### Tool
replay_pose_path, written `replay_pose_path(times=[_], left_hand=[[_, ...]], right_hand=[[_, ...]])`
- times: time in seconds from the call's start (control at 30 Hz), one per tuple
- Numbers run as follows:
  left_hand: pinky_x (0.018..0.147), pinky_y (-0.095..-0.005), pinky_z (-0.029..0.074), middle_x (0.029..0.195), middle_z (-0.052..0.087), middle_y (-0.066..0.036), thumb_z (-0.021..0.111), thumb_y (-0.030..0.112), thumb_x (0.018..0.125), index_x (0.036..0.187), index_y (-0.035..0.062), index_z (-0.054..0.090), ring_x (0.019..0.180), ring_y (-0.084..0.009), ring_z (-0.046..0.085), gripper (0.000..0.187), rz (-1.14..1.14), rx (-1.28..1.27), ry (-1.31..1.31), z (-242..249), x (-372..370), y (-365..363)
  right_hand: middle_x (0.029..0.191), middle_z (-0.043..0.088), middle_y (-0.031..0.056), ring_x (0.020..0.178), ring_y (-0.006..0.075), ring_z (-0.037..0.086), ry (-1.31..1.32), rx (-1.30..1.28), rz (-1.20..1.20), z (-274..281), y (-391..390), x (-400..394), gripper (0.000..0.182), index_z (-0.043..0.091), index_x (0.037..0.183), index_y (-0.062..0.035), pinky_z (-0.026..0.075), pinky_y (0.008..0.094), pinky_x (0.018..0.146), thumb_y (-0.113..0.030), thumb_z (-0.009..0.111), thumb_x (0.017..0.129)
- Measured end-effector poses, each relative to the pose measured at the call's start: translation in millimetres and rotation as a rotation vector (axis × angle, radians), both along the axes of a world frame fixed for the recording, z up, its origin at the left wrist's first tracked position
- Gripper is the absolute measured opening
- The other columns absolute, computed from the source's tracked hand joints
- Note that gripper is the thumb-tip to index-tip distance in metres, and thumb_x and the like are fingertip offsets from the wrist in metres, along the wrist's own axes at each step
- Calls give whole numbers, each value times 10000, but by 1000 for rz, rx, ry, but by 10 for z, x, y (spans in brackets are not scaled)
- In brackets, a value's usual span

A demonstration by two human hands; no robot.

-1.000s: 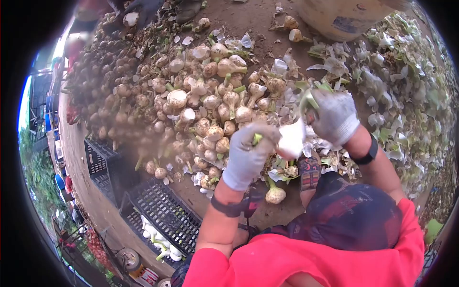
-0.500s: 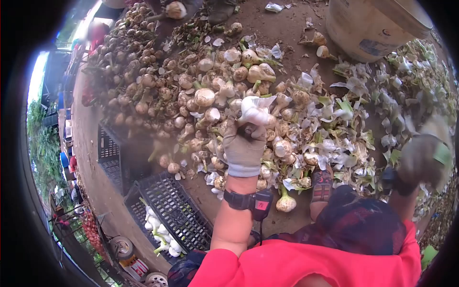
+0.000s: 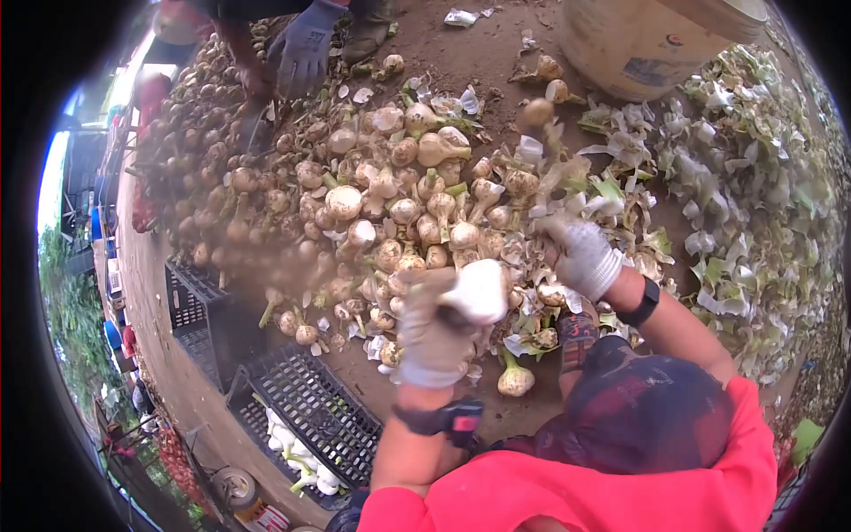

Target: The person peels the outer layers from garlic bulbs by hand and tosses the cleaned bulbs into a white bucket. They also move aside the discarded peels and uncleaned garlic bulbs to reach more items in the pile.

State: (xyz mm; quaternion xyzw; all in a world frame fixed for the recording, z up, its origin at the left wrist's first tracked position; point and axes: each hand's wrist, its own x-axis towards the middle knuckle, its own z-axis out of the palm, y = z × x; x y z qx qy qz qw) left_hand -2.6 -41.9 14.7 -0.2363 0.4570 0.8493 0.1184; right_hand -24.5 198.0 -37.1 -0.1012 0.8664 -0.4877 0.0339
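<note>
My left hand [image 3: 434,332], in a pale glove and blurred, is closed round a peeled white garlic bulb [image 3: 481,291] at the middle of the view. Gloved too, my right hand [image 3: 581,253] is to the right of it, above the heap, with its fingers curled; whatever they hold, if anything, is hard to make out. Under and beyond both hands spreads a heap of soil-stained garlic bulbs [image 3: 343,203]. One bulb with a green stem [image 3: 515,380] lies on the ground near my knee.
Black crates [image 3: 319,403] stand at the lower left, with white bulbs [image 3: 301,457] in one. A large bucket [image 3: 638,53] is at the upper right, above piled peelings [image 3: 745,177]. Another person's gloved hand [image 3: 306,49] is at the top left.
My left hand has moved down and left with the white bulb. My right hand has come in from the far right to the heap. The other person's gloved hand has come into view.
</note>
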Motion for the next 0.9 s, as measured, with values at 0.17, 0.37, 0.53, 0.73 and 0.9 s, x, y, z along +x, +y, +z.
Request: replay_pose_path(times=[0.17, 0.37, 0.53, 0.73, 0.9], left_hand=[[511, -230, 456, 855, 618, -56, 588, 198, 913, 983, 51, 593, 626, -123, 581, 164, -123, -1257, 189, 806, 202, -2110], [669, -381, 494, 850, 621, -136, 696, 152, 737, 1010, 64, 630, 743, -287, 615, 293, -925, -2007, -726, 704, 1440, -4238], [947, -426, 409, 1128, 534, -201, 682, 53, 658, 1158, 33, 548, 1072, -376, 506, 518, -608, -2028, 200, 541, 576, -2237], [971, -362, 418, 1293, 422, -138, 726, 138, 647, 1359, 19, 322, 1170, -224, 461, 827, -615, -327, 488, 21, -160, 253], [937, -369, 432, 1175, 477, -157, 703, 61, 669, 1274, -18, 387, 1103, -241, 502, 687, -327, -319, 208, -86, -71, 696]], right_hand=[[1189, 545, 186, 1082, 367, 543, 47, 471, 148, -166, 264, -375, 496, 560, 1176, -115, 463, 424, 879, 34, 553, 703], [1312, 474, 153, 1185, 341, 486, 46, 643, 396, -737, 94, -959, 549, 539, 1231, -139, 411, 403, 991, 16, 587, 706], [1154, 563, 128, 1041, 251, 575, -388, -274, -26, -359, 252, -562, 516, 516, 1231, -74, 481, 355, 879, -159, 636, 737], [1078, 581, 59, 951, 138, 595, -880, -1325, -100, 584, -308, 20, 533, 471, 1274, -8, 478, 248, 784, -268, 635, 839], [1021, 602, 51, 885, 106, 561, -502, -594, -116, 606, 25, -51, 431, 547, 1180, 22, 475, 255, 765, -297, 605, 895]])
